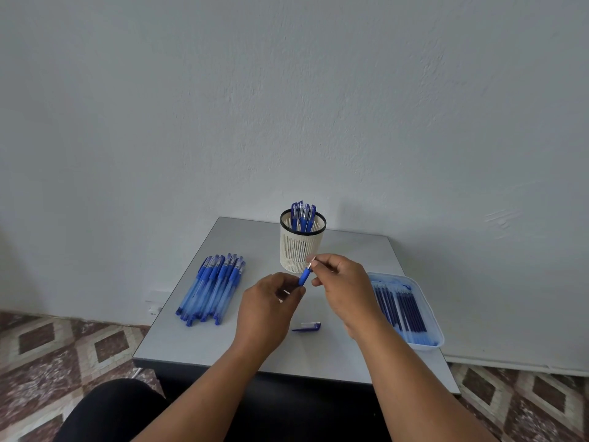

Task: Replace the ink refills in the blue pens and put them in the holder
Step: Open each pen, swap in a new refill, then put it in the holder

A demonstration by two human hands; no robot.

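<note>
Item in hand: 1 blue pen [305,276], uncapped, held above the middle of the grey table [229,339], just in front of the holder. Left hand [267,306]: fingers curled round the pen's lower barrel, which is hidden inside the hand; only the blue grip section shows above it. Right hand [342,287]: thumb and forefinger pinch the metal tip end of the pen; whether the tip is seated or loose cannot be told. Holder [301,250]: white slotted cup with a black rim, upright at the far middle of the table, with several capped blue pens standing in it; exact count unclear, since they overlap. Pen stock [212,288]: a pile of capped blue pens lying side by side at the table's left, overlapping, count unclear. Refills [402,306]: dark blue rods lying in a pale blue tray [436,330] at the right edge, partly covered by the right forearm. Cap [306,327]: 1 loose blue cap on the table between the wrists. Both forearms are cut off by the lower frame edge.
</note>
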